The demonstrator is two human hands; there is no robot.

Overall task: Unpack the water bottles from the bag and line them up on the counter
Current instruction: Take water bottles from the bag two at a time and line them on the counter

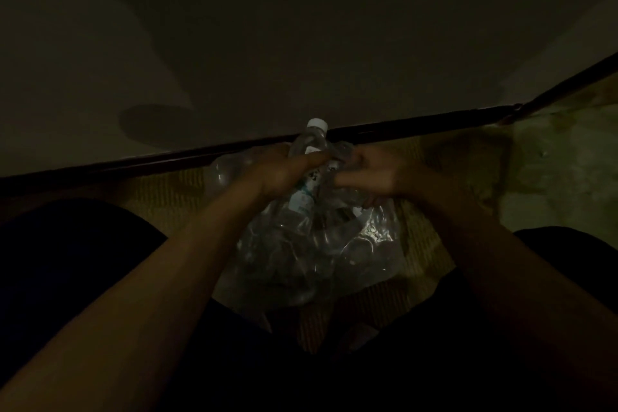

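Two hands work at a clear plastic bag of water bottles in dim light.

The clear crinkled plastic bag (pixel 321 244) lies on a yellowish woven floor mat (pixel 174 197), just in front of a dark baseboard strip (pixel 401 125) under a plain pale wall (pixel 301 27). A clear plastic water bottle with a white cap (pixel 309 144) sticks up out of the bag's far end, its cap against the baseboard. The left hand (pixel 284 170) is wrapped around this bottle just below its neck. The right hand (pixel 371 174) is beside the bottle, fingers curled into the bag's plastic; how firmly is unclear. More clear bottles lie inside the bag, too dim to count.
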